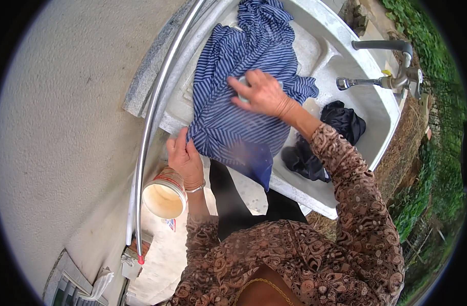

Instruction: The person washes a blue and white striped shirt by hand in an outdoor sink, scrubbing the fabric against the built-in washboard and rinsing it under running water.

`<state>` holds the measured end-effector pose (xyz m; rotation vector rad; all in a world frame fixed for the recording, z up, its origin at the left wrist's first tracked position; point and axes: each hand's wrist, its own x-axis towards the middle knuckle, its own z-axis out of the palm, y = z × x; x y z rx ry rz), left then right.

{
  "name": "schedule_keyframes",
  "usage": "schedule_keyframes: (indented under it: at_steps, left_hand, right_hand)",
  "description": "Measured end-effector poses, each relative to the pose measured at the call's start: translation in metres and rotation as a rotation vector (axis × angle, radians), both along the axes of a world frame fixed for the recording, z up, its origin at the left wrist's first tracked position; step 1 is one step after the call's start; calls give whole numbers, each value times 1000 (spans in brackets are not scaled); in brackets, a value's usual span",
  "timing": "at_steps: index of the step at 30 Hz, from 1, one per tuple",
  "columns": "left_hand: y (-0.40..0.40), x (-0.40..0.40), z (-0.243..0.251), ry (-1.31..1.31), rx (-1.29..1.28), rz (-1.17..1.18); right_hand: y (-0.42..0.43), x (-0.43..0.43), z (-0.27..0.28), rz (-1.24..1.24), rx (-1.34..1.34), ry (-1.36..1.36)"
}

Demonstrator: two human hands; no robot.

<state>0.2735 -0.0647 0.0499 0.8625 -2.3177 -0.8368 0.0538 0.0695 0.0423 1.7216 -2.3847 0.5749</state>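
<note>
A blue striped cloth garment (222,72) lies spread and creased over the washboard side of a stone laundry sink (379,126), its lower corner hanging over the front edge. My right hand (262,91) is closed round a pale, light-green object (243,81), mostly hidden by the fingers, and presses it on the striped cloth. With fingers and thumb, my left hand (185,157) pinches the garment's left lower edge. In the basin on the right lie a black cloth (342,120) and a second dark cloth piece (304,158), near my right forearm.
A metal tap (404,78) with a spout reaches over the basin's right rim. A long metal pole (153,111) stands left of the sink by a rough wall (76,95). Below my left hand is a plastic bucket (164,199). Green plants (428,183) grow beyond the sink.
</note>
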Motion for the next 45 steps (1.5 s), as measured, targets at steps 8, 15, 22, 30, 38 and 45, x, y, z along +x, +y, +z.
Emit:
schedule_keyframes:
  at_steps: [8, 15, 22, 30, 38, 45]
  left_hand:
    - [-3, -3, -4, 22, -11, -4]
    - [-8, 2, -7, 16, 6, -35]
    - [23, -30, 33, -252, -397, -49]
    - [93, 4, 26, -229, 2, -698]
    - [117, -11, 8, -83, -10, -617]
    - [77, 18, 40, 60, 58, -767]
  right_hand:
    - [-19, -108, -21, -453, 254, 87]
    - [13, 63, 7, 225, 25, -148]
    - [-25, -116, -22, -423, 77, 211]
    - [16, 71, 10, 235, 31, -140]
    - [-30, -117, -26, -467, 61, 155]
    - [13, 74, 16, 328, -49, -66]
